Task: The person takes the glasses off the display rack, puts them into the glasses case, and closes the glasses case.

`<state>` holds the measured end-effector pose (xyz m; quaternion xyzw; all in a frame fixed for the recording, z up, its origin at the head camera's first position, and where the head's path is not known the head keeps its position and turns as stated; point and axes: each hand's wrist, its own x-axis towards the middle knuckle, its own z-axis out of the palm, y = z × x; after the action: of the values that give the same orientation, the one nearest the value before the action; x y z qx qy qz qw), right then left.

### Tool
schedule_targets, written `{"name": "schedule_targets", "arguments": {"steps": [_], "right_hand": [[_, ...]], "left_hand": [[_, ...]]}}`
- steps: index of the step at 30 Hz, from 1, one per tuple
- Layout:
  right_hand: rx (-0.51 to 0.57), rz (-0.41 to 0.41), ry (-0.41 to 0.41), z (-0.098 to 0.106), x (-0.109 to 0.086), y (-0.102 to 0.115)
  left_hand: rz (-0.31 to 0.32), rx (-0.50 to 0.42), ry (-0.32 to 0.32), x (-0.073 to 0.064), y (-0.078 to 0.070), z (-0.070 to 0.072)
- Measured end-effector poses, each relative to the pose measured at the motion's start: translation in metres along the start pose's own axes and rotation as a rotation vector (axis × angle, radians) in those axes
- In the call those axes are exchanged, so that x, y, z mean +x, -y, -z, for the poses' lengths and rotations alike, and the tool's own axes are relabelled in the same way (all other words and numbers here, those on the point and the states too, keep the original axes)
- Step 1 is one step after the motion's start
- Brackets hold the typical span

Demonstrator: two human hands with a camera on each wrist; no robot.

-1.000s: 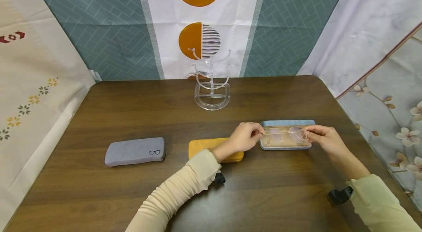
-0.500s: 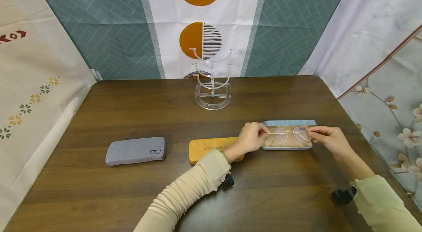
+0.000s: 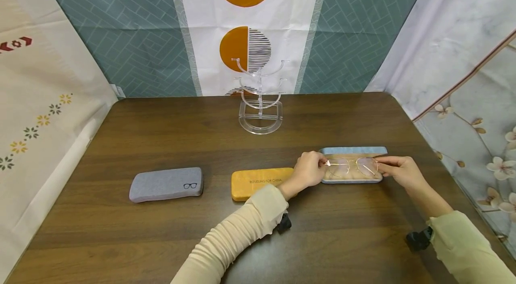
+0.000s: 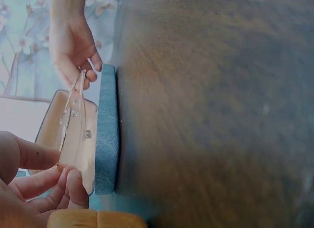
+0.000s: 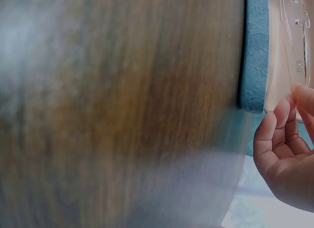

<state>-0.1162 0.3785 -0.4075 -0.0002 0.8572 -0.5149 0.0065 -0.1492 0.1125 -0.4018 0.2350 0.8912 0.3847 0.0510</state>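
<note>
Thin gold-rimmed eyeglasses (image 3: 353,162) with clear lenses are held between my two hands, low over an open blue glasses case (image 3: 354,150) with a beige lining. My left hand (image 3: 309,169) pinches one side of the frame between thumb and fingertips, as the left wrist view shows on the eyeglasses (image 4: 74,108). At the other side, my right hand (image 3: 401,173) pinches the frame; in the right wrist view its thumb and fingertips meet on the thin metal. The case's blue outer wall (image 5: 254,51) stands beside the fingers there.
A yellow glasses case (image 3: 258,182) lies shut beside my left forearm. Farther left is a closed grey glasses case (image 3: 165,185). A clear display stand (image 3: 260,114) stands at the table's back, before a patterned cloth (image 3: 153,51).
Both hands first shifted slightly right with the eyeglasses, which have then come down a little closer into the open blue case. The other cases and the stand have stayed put.
</note>
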Motion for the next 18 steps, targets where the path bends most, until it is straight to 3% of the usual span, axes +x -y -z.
{"name": "schedule_targets", "arguments": {"steps": [13, 18], "right_hand": [[-0.029, -0.052, 0.017, 0.0008, 0.0039, -0.0075], [-0.098, -0.083, 0.039, -0.0018, 0.0061, -0.0067]], "left_hand": [[0.064, 0.072, 0.089, 0.0019, 0.0016, -0.0076], [0.061, 0.072, 0.103, 0.0018, 0.0028, -0.0080]]}}
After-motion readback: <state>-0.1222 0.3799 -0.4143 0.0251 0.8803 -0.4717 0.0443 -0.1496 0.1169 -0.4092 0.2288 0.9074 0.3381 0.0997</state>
